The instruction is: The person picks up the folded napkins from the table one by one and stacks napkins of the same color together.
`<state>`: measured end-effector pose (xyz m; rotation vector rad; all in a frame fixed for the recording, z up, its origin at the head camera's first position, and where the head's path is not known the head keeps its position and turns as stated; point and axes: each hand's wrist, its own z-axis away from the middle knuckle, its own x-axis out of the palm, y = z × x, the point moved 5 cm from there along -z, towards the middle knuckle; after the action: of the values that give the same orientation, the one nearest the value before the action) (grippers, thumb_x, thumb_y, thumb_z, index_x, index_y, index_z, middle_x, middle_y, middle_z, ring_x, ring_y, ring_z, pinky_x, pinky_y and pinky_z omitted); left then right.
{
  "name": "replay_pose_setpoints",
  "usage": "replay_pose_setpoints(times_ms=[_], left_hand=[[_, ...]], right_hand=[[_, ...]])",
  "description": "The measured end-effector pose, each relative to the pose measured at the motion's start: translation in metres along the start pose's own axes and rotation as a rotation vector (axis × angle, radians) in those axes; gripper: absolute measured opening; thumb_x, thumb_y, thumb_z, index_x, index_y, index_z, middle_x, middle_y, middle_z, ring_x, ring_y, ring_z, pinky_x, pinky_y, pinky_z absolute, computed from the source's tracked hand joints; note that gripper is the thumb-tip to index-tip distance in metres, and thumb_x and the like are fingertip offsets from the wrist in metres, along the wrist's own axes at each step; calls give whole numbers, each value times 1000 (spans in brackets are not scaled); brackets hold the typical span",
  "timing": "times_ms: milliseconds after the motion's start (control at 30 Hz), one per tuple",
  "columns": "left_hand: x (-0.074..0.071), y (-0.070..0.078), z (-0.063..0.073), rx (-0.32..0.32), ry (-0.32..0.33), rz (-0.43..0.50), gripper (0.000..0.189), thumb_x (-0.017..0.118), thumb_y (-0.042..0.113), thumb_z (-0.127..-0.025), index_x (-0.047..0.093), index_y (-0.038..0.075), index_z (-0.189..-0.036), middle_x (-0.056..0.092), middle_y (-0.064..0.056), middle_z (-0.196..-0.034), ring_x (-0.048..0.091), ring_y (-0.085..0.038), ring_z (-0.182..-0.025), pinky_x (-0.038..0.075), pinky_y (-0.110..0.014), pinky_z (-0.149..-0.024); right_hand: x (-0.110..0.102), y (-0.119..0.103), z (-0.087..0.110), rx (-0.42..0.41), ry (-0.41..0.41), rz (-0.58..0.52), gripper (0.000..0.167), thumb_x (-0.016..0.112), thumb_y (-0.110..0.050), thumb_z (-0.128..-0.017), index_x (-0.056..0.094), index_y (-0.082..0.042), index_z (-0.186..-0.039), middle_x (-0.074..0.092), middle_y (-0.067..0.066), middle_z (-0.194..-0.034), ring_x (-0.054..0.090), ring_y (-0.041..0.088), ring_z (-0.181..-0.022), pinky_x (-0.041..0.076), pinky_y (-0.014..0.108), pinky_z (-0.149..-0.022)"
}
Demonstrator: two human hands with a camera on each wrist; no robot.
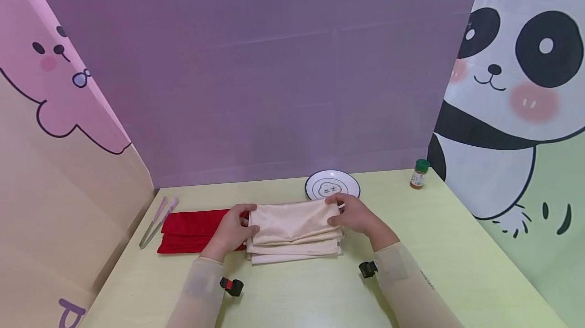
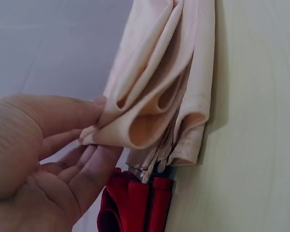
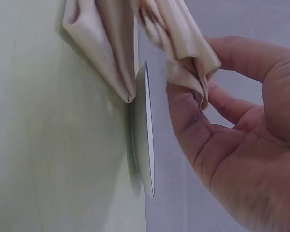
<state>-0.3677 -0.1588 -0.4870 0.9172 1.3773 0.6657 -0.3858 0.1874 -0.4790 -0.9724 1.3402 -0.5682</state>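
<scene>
A folded cream cloth [image 1: 292, 222] with a satin sheen lies in layers at the middle of the table. My left hand [image 1: 232, 231] pinches its left edge; in the left wrist view thumb and fingers close on the upper folds, with looser layers hanging below. At the opposite edge my right hand [image 1: 354, 215] pinches the top layers between thumb and fingers. In the right wrist view, those layers [image 3: 188, 48] are lifted apart from the lower fold [image 3: 99, 48]. A folded red cloth [image 1: 194, 229] lies beside and partly behind my left hand.
Behind the cream cloth stands a white plate [image 1: 317, 182] with a dark rim and a drawn face. Tongs [image 1: 157, 224] lie at the far left, beside the red cloth. A small green-capped jar [image 1: 418, 178] is at the back right. Printed walls border the table [image 1: 292, 297].
</scene>
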Motion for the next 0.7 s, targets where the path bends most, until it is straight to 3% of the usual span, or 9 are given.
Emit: replay_pose_setpoints(times_ms=[233, 700], left_hand=[[1, 2, 1, -16, -8, -65, 57, 82, 6, -90, 62, 11, -142, 62, -9, -102, 59, -24, -90, 57, -32, -64], [4, 3, 3, -31, -45, -77, 58, 82, 4, -89, 60, 3, -143, 65, -13, -110, 62, -25, -97, 61, -32, -71]], right_hand=[[3, 2, 0, 1, -29, 45, 41, 81, -5, -87, 67, -1, -125, 65, 13, -109, 60, 27, -95, 52, 36, -77], [7, 7, 2, 8, -68, 84, 41, 84, -7, -84, 66, -2, -120, 63, 13, -111, 56, 27, -97, 49, 38, -80]])
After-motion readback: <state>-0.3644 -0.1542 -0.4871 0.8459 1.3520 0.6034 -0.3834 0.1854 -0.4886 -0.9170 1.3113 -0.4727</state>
